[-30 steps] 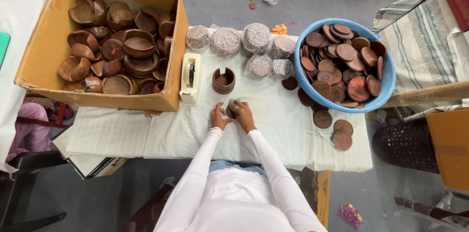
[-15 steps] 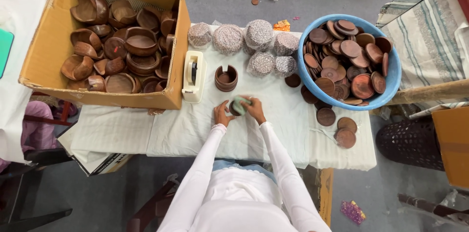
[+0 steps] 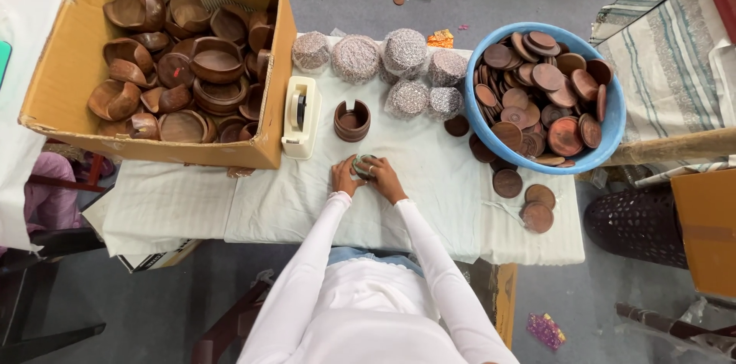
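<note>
Holding a small wrapped bundle [image 3: 363, 165] between both hands, I have left hand [image 3: 342, 175] and right hand [image 3: 382, 178] fingers curled around it on the cloth [image 3: 253, 203]

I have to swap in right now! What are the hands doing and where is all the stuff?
Left hand and right hand: both on a small wrapped bundle on the white cloth.
Wooden holder and tape dispenser lie just beyond the hands.
Done: six wrapped bundles at the far edge.
Left: wooden discs in the blue basin and bowls in the cardboard box, all unwrapped.
</note>
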